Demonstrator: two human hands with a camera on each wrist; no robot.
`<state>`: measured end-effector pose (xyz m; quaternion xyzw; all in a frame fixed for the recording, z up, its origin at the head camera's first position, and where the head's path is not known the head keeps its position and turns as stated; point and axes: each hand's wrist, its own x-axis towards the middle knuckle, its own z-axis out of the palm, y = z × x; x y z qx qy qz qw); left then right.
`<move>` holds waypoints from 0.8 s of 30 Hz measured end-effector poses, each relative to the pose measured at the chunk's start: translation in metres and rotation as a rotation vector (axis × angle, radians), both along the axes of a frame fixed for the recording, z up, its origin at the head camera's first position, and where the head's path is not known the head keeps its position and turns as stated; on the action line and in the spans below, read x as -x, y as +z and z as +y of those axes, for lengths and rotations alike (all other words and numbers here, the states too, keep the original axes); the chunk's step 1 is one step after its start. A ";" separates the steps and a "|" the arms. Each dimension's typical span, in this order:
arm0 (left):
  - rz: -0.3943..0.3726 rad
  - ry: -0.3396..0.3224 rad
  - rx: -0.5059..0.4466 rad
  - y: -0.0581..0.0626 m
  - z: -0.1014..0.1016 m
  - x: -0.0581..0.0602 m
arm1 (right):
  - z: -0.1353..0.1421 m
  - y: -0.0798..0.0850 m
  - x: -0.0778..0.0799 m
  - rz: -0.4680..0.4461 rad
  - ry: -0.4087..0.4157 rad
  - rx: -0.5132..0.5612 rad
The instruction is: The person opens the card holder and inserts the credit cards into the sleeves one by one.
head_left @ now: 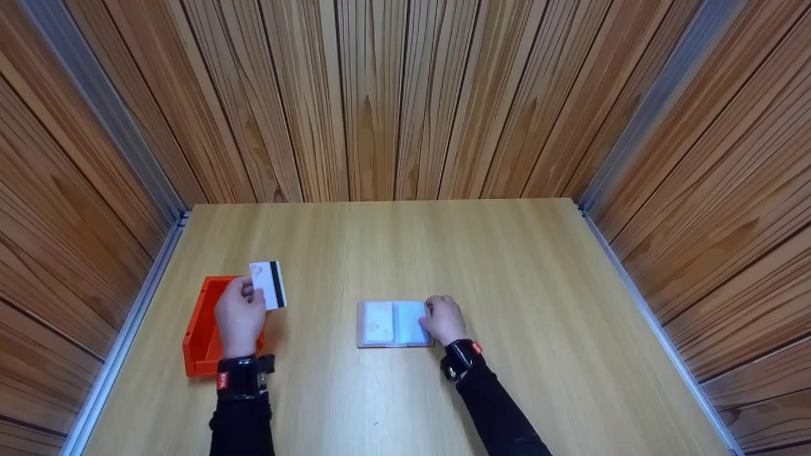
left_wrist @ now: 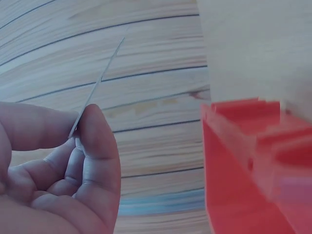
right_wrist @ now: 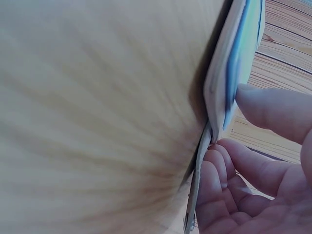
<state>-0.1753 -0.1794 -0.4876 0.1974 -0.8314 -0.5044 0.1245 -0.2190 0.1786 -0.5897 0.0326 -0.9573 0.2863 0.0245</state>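
My left hand (head_left: 241,320) pinches a white card (head_left: 267,285) with a black magnetic stripe between thumb and index finger. The left wrist view catches this card (left_wrist: 99,82) almost edge-on. A small card holder (head_left: 379,324) lies open on the table with clear sleeves showing, and a card with a faint pattern fills its left side. At its right edge my right hand (head_left: 446,320) grips it. In the right wrist view the thumb (right_wrist: 273,109) presses on the sleeves while the other fingers curl at the cover's edge.
An orange-red plastic bin (head_left: 201,329) stands at the table's left, partly hidden beneath my left hand and wrist. Wood-plank walls (head_left: 374,101) with metal corner rails enclose the table (head_left: 405,253) at the back and both sides.
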 end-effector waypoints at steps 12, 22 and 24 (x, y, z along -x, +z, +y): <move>0.007 -0.099 0.013 -0.020 0.032 0.009 | -0.001 0.001 0.000 -0.030 -0.018 -0.005; -0.043 -0.143 -0.006 -0.040 0.061 0.015 | -0.002 0.003 0.000 -0.044 -0.016 0.003; -0.068 -0.163 -0.037 -0.043 0.067 0.016 | -0.001 0.003 0.000 -0.034 -0.014 0.002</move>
